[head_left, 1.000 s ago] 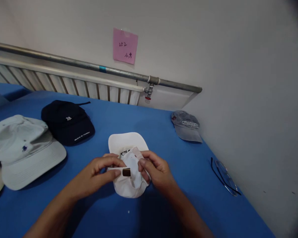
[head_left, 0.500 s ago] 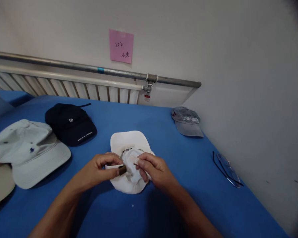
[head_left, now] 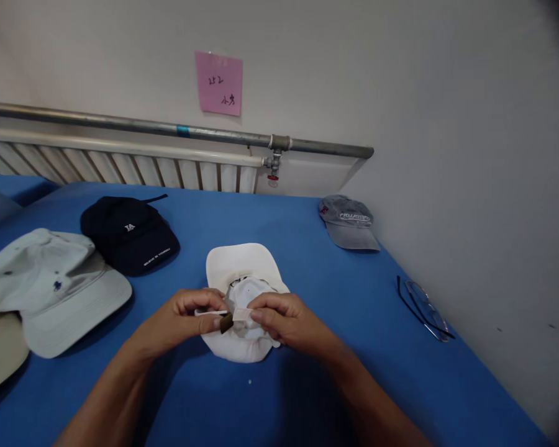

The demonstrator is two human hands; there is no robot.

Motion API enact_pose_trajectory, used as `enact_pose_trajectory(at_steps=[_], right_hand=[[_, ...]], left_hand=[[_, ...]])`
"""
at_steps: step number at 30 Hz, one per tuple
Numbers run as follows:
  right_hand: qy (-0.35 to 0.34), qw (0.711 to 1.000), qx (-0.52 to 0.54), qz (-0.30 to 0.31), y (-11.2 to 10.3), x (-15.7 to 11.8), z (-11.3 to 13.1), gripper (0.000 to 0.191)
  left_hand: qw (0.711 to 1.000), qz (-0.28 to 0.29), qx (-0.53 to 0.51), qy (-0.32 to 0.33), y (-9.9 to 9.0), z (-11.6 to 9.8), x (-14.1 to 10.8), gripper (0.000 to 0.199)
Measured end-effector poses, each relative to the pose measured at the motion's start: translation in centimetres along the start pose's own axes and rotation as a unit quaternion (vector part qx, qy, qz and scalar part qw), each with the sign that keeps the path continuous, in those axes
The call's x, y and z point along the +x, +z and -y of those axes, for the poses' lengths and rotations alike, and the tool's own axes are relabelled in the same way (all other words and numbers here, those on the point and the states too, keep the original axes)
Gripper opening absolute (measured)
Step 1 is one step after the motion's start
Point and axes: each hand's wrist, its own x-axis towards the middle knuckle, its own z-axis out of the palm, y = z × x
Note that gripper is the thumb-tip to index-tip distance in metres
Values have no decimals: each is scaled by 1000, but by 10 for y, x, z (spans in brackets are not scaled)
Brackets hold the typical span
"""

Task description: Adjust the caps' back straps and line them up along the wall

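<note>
The pink note (head_left: 219,84) on the wall reads "252", and the dark cap (head_left: 129,234) at far left "BELIEVE IN YOURSELF". The white cap (head_left: 243,259) lies in the middle of the blue table (head_left: 205,397), with open surface toward the right edge. The left hand (head_left: 184,318) pinches its buckle (head_left: 226,322) strap, the right hand (head_left: 286,318) its strap end (head_left: 242,315).

Free room runs between the white cap (head_left: 246,289) and grey cap (head_left: 349,222) — leftward, the dark cap (head_left: 129,239) obstructs.

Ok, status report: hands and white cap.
Left hand grips white cap at dark buckle; right hand pinches pale strap end. Cap hollow-up. Nothing blocking: navy cap, gray cap aside.
</note>
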Motion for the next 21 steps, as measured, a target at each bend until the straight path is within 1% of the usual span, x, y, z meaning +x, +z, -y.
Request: enact_pose_trajectory(at_steps=[7,12,15,21], right_hand=[[10,1000,23,9,1,0,0,18],[-4,999,-11,35,2,1,-1,18],[-12,998,-32,43,3,1,-1,18],[-12,997,-49,59,3,1,-3,18]], left_hand=[[1000,6,-24,-10,-3,4,-2,12],[998,22,-56,-22,-1,7,-1,13],[996,41,-73,-26,-1,8,1,13],[990,98,-95,-22,0,7,1,12]])
